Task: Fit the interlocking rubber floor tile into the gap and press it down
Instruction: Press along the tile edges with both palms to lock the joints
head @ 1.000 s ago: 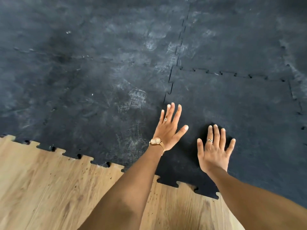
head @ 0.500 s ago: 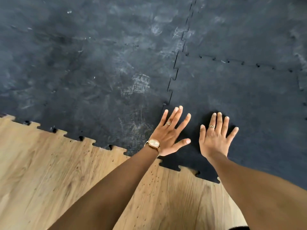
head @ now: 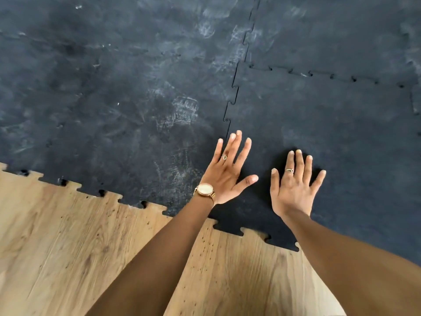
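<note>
A dark rubber floor tile with toothed edges lies flat at the right, its left seam and far seam meshed with neighbouring tiles. My left hand, wearing a gold watch and a ring, rests flat with fingers spread across the left seam near the tile's front corner. My right hand, also ringed, lies flat with fingers spread on the tile itself, a little to the right. Neither hand holds anything.
Scuffed black tiles cover the floor to the left and far side. Light wood flooring shows in front, bordered by the tiles' jagged puzzle edge. My forearms reach in from the bottom.
Both hands stay flat on the tile near the seam, the left sliding slightly nearer the front edge. The view has shifted, showing more wood floor.
</note>
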